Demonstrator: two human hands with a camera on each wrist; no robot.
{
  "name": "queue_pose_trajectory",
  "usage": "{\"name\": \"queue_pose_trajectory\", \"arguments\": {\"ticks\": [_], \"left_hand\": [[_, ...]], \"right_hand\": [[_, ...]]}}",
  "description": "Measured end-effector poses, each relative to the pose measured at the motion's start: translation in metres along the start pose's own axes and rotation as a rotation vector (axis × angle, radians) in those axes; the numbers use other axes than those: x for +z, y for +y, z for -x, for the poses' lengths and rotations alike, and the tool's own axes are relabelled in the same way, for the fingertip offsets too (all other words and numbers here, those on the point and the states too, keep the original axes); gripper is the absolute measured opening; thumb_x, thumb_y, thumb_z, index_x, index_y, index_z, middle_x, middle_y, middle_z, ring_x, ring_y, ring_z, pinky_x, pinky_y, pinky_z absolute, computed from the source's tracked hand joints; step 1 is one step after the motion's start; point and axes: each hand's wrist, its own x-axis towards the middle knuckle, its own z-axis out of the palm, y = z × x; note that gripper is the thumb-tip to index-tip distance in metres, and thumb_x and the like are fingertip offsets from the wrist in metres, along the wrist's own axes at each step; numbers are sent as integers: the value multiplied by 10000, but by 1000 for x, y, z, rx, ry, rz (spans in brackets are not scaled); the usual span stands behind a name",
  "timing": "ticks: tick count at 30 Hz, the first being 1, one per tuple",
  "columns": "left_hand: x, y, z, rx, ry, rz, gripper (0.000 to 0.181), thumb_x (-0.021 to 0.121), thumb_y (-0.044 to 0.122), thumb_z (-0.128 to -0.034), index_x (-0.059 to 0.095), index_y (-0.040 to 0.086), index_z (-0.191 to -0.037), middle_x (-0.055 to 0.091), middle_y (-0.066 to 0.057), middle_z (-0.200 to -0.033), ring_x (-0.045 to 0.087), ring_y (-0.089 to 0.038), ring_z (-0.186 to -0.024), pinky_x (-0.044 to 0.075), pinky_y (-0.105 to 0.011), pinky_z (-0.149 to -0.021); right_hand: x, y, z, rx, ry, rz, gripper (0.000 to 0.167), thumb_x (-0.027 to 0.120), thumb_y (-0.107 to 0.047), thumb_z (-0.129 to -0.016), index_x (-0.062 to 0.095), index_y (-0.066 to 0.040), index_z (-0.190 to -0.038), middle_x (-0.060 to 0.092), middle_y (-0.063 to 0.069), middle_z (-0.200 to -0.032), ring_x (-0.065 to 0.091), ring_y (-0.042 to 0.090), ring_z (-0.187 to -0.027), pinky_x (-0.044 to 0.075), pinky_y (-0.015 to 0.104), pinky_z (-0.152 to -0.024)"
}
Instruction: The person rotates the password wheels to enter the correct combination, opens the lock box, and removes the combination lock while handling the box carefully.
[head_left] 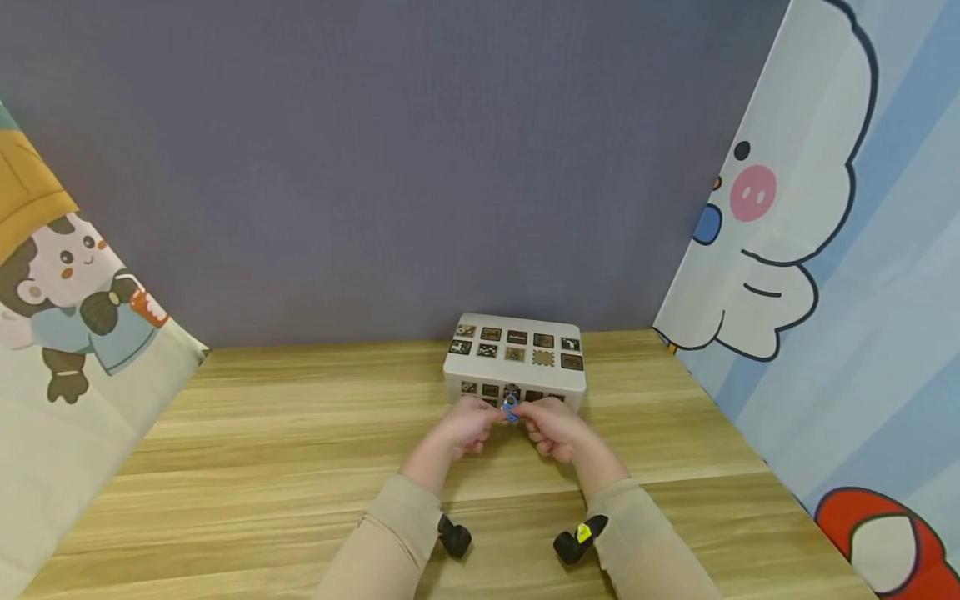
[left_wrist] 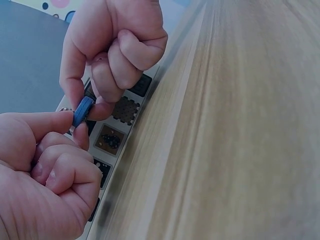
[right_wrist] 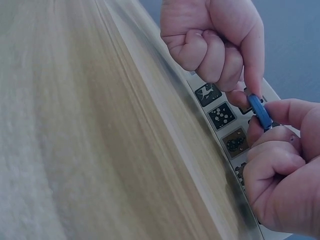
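Observation:
A small blue padlock (head_left: 511, 412) hangs at the metal latch (head_left: 512, 389) on the front of a white box (head_left: 513, 372) printed with dark square pictures. From the left, my left hand (head_left: 468, 423) pinches the padlock between thumb and forefinger. On the other side my right hand (head_left: 553, 427) pinches it the same way. Both wrist views show the blue lock body (left_wrist: 83, 111) edge-on between the fingertips, and the other fingers of each hand are curled in. The fingers cover part of the lock and the latch.
The box stands shut on a wood-grain table (head_left: 300, 467), close to a grey back panel (head_left: 420, 167). Cartoon-printed curtains flank the table at left (head_left: 82, 333) and right (head_left: 825, 358). A black strap-like device (head_left: 454, 537) sits at each wrist.

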Motion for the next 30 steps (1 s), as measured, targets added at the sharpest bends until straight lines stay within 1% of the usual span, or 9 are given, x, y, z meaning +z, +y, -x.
{"name": "queue_pose_trajectory", "arguments": {"ticks": [8, 20, 27, 30], "left_hand": [[-1, 0, 0, 6, -1, -16, 239, 640, 163, -983, 709, -50, -1065, 341, 85, -529, 313, -55, -434, 307, -190, -409], [0, 3, 4, 11, -9, -13, 277, 630, 153, -988, 687, -95, -1097, 339, 86, -524, 304, -53, -427, 292, -187, -400], [0, 4, 5, 9, -4, -15, 250, 630, 159, -991, 701, -65, -1075, 339, 85, -525, 299, -52, -430, 289, -188, -402], [0, 4, 6, 9, -4, -17, 262, 628, 162, -994, 698, -75, -1084, 334, 85, -526, 296, -51, -433, 291, -188, -405]], "right_hand": [[0, 0, -1, -3, -11, 5, 266, 659, -218, -934, 539, -68, -750, 333, -68, -541, 251, 57, -441, 218, 197, -388], [0, 1, -1, 4, -5, 12, 261, 652, -222, -939, 545, -72, -754, 332, -65, -550, 244, 60, -447, 214, 200, -395], [1, 0, 0, 1, -3, 11, 256, 652, -233, -936, 555, -70, -763, 339, -65, -551, 246, 59, -447, 214, 198, -395], [1, 0, 1, 2, -1, 13, 266, 657, -236, -931, 546, -81, -746, 339, -66, -549, 248, 60, -447, 216, 198, -395]]}}
